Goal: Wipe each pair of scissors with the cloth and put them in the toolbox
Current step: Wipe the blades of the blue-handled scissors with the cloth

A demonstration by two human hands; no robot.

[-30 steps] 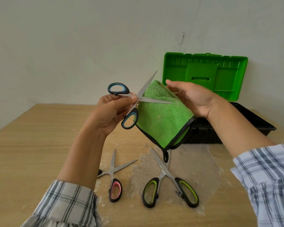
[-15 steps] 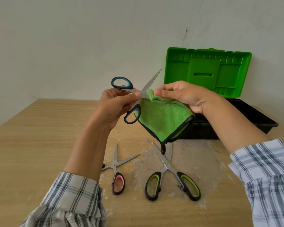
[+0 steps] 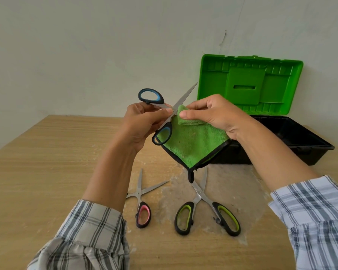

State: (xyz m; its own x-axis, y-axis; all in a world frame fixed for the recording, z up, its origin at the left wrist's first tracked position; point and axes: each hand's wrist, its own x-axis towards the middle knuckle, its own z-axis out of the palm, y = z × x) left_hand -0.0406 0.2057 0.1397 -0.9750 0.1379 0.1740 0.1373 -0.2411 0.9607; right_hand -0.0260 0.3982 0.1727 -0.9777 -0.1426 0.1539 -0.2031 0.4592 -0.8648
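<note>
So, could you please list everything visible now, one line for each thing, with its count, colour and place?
blue scissors: 1, black-and-blue handles, blades open, held up by the left hand
cloth: 1, green with black edge, hanging from the right hand beside the blades
pink scissors: 1, black-and-pink handle, lying open on the table
yellow-green scissors: 1, black and yellow-green handles, lying open, right of the pink scissors
toolbox: 1, green lid raised, black base, far right on the table
table: 1, light wood
wall: 1, white, behind
left hand: 1, grips the blue scissors
right hand: 1, pinches the cloth
</note>
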